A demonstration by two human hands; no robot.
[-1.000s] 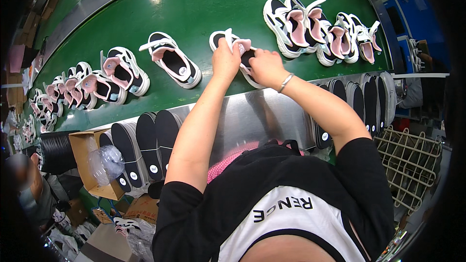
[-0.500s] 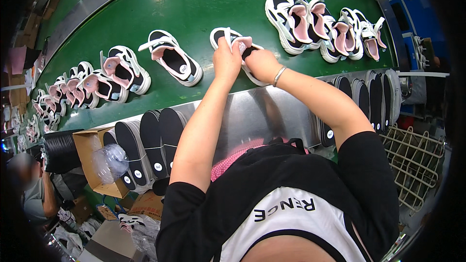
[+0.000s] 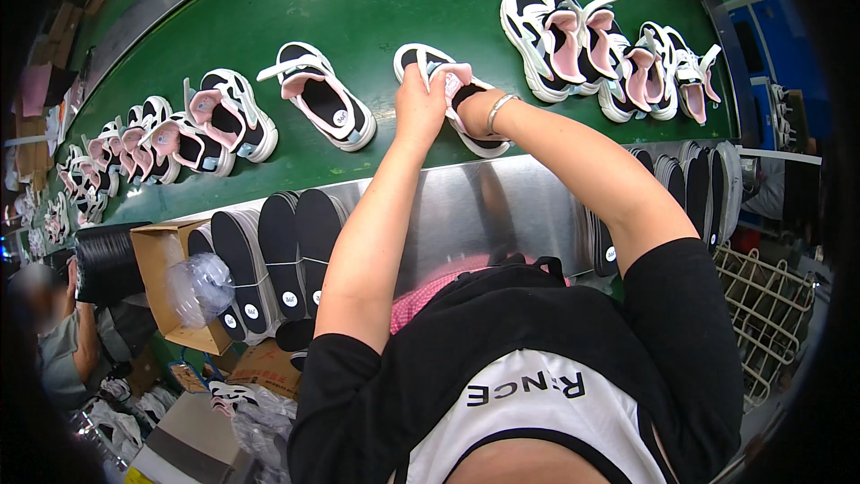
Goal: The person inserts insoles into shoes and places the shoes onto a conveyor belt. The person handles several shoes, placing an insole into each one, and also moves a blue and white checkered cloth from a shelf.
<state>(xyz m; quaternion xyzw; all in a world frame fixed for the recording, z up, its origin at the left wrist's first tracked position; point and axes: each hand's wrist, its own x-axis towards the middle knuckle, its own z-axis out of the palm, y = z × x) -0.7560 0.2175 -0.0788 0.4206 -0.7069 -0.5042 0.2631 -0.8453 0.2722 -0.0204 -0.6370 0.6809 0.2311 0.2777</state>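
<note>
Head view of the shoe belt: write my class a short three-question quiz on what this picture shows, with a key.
1. True or false: both hands are on one shoe on the green belt.
2. What colour is the lining of the shoes? A) pink B) yellow C) blue
3. Fill in: the stacked black insoles stand in front of the steel ledge, beside a cardboard ____.

Key:
1. True: the left hand grips its tongue end with the fingers, and the right hand is on the opening.
2. A
3. box
</note>
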